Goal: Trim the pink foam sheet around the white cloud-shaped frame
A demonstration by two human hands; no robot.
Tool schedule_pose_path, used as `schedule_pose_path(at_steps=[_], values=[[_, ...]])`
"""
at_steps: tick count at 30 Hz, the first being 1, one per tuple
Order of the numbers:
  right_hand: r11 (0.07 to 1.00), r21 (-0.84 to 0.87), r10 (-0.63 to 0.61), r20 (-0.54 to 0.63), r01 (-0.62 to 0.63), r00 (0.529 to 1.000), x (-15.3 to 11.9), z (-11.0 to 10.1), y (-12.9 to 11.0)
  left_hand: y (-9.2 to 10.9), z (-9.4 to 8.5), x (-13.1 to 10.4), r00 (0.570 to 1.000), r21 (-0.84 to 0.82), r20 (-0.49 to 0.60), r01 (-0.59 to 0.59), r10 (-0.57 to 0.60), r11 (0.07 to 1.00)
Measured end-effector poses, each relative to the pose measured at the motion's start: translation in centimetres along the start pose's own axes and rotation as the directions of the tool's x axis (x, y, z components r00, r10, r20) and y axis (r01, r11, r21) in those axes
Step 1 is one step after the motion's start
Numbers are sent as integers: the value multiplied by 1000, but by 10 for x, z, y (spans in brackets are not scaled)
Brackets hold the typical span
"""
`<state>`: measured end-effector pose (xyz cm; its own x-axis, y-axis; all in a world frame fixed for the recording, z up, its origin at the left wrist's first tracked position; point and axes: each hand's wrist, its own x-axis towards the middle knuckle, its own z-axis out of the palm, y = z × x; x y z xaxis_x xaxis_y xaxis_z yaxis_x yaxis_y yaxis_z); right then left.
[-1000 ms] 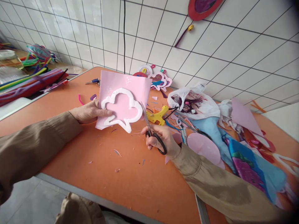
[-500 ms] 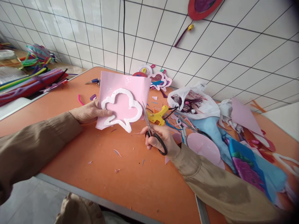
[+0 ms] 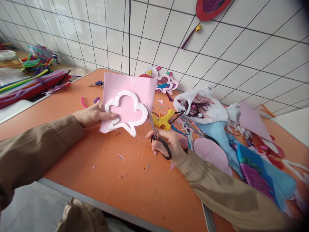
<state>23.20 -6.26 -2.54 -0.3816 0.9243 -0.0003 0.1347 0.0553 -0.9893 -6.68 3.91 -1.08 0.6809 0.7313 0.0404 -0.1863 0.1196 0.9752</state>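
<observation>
My left hand (image 3: 93, 115) pinches the left side of a pink sheet (image 3: 130, 83), thumb on top. On the sheet lies a white, padded cloud-shaped frame (image 3: 138, 122) with a pointed tail, and the thumb presses its left edge. The sheet's lower edge is cut away close along the frame. My right hand (image 3: 169, 143) holds black-handled scissors (image 3: 154, 127), fingers through the loops. Their blades point up beside the frame's right edge and look nearly closed. Behind the blades lies a yellow glue gun (image 3: 164, 120) on the orange table (image 3: 116, 190).
At the right lie a white plastic bag (image 3: 217, 109) with dark purple threads, a pink oval (image 3: 210, 153), another pair of scissors and blue printed fabric (image 3: 256, 170). Finished cloud ornaments (image 3: 166, 83) rest by the tiled wall. Pipe cleaners (image 3: 36, 85) are at left. Small scraps dot the table.
Almost nothing differs. The scissors in my right hand have tilted slightly, and the view has shifted a little. My left hand keeps its grip on the sheet.
</observation>
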Motion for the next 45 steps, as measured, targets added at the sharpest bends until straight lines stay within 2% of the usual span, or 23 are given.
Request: schedule_pose_path(at_steps=[5, 12, 27, 33, 45], values=[[1000, -28, -4, -37, 3, 999, 0, 1, 2, 6, 1, -1, 1000, 17, 9, -1, 1, 1000], [990, -136, -28, -53, 21, 998, 1, -1, 3, 8, -9, -3, 996, 49, -50, 78, -75, 996], [900, -394, -215, -33, 185, 976, 4, -4, -1, 17, -14, -5, 995, 95, -46, 91, -87, 991], [854, -482, -248, -51, 194, 967, 4, -4, -2, 19, -13, -5, 995, 103, -40, 93, -89, 990], [834, -513, -277, -75, 201, 958, 5, -2, 1, 14, -18, -5, 994, 81, -39, 107, -105, 991]])
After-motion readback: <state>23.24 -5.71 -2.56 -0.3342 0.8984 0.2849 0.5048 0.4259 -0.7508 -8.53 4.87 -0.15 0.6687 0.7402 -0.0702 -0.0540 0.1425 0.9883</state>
